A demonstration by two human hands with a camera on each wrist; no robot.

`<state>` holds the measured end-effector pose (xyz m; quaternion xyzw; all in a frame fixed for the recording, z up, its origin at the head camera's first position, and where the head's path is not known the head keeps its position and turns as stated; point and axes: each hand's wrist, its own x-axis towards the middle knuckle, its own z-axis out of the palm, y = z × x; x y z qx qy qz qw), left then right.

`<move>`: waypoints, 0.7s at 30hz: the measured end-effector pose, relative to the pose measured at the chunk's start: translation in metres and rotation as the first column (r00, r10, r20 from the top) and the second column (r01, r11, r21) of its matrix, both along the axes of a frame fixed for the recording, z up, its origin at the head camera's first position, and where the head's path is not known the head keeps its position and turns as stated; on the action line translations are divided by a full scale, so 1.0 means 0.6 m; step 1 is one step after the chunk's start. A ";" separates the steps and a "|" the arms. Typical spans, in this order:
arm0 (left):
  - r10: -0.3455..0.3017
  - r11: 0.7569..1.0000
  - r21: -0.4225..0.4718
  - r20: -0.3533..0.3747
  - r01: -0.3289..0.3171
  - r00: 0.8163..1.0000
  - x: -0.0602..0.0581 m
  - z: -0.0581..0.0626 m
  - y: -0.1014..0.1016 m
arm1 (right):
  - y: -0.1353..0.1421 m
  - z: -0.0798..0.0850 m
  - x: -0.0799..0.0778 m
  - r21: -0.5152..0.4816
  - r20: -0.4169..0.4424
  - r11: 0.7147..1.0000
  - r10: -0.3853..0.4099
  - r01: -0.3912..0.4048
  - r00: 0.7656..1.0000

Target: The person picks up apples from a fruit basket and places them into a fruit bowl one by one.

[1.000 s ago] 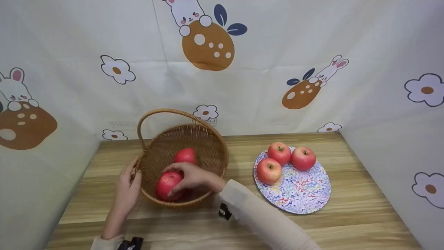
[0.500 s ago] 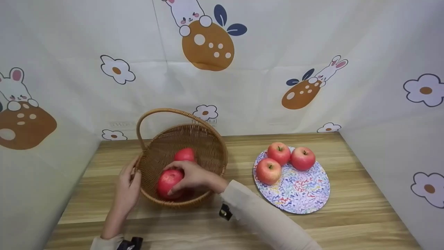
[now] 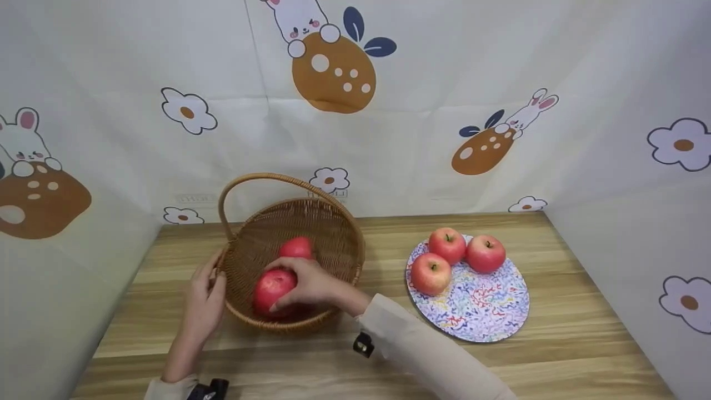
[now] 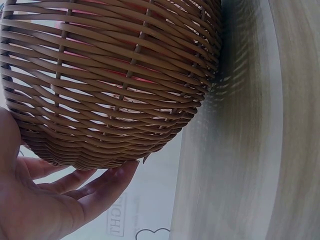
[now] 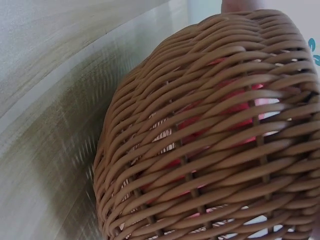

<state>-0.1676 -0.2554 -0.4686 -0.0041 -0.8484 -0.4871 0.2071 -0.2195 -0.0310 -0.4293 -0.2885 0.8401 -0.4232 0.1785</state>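
Here, we see the right hand point(image 3: 312, 284) down inside the brown basket point(image 3: 330, 230), its thumb and fingers holding a red apple point(image 3: 271, 290) near the front edge. The basket sits left of the middle of the frame, on the wood surface point(image 3: 289, 366). The left hand point(image 3: 201, 304), toward the lower left, curls round the basket's left side, and we think it keeps the basket steady.

Another apple point(image 3: 296, 248) lies in the basket, behind the held one. We can't tell if the held apple touches the bottom.

On the right of the frame, three more apples point(image 3: 431, 274) sit on a plate point(image 3: 491, 319) with lots of bright squiggles. They bunch at its upper left, stems up.

To us, the step in hand looks like handling one apple in the basket, but we can't tell if it is going in or coming out. Going in, we think the next move needs the fingers to let go gently and low. Coming out, it needs a firm hold and a lift over the edge.
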 end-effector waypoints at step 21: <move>-0.003 1.000 -0.002 -0.016 0.003 1.000 0.001 0.000 0.000 | 0.017 0.008 0.026 -0.074 -0.022 0.993 -0.090 0.089 0.996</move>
